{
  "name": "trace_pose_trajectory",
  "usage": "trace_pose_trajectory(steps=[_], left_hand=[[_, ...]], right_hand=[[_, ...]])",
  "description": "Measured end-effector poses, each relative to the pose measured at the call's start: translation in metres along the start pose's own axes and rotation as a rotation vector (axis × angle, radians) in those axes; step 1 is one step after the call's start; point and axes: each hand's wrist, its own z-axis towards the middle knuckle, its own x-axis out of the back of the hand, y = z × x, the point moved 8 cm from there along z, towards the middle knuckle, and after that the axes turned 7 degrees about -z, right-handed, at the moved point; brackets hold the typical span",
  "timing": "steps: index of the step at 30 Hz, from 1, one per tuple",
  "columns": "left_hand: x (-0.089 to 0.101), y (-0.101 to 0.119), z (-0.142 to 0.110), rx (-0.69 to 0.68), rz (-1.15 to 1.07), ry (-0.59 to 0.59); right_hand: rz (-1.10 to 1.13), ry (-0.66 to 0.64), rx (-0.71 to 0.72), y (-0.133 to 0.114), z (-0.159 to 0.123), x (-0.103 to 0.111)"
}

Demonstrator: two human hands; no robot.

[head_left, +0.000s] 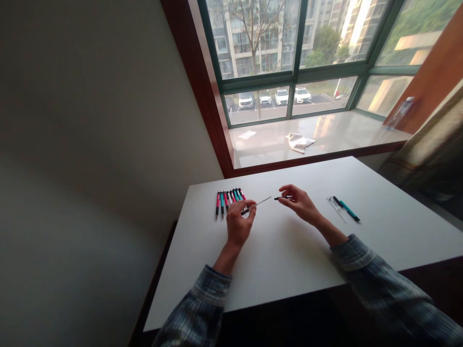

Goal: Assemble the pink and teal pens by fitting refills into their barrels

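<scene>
My left hand (238,222) is closed in a pinch on a pen part, whose black end (245,210) shows between the fingers. A thin refill (264,200) sticks out from that hand to the right. My right hand (301,206) pinches a slim black pen piece (278,198) that points left. A small gap separates this piece from the refill's tip. Just beyond my left hand lies a row of several click pens (222,205) in pink, teal and white with black grips, partly hidden by the hand.
Right of my right hand lie a teal pen barrel with black ends (349,210) and thin refill-like rods (337,210). They rest on the white table (282,270). Behind it, a window sill (267,147) holds a crumpled cloth (299,142) and a paper slip (247,135). A wall stands at left.
</scene>
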Motion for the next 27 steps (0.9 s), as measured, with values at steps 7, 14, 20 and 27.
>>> trace_pose_trajectory(steps=[7,14,20,27], left_hand=[[-0.0042,0.0045,-0.0020,-0.043,0.104,-0.015],[-0.0042,0.0039,-0.0015,-0.033,0.127,-0.016],[-0.0046,0.0026,-0.0020,-0.026,0.114,-0.018],[-0.0059,0.0037,-0.0024,-0.024,0.136,-0.030]], right_hand=[[0.054,0.034,0.003,-0.0023,-0.0013,0.0060],[0.046,0.013,0.015,-0.0042,-0.0021,0.0034],[0.038,0.024,0.019,-0.0047,-0.0022,0.0062],[0.046,-0.014,0.038,-0.0052,-0.0019,0.0013]])
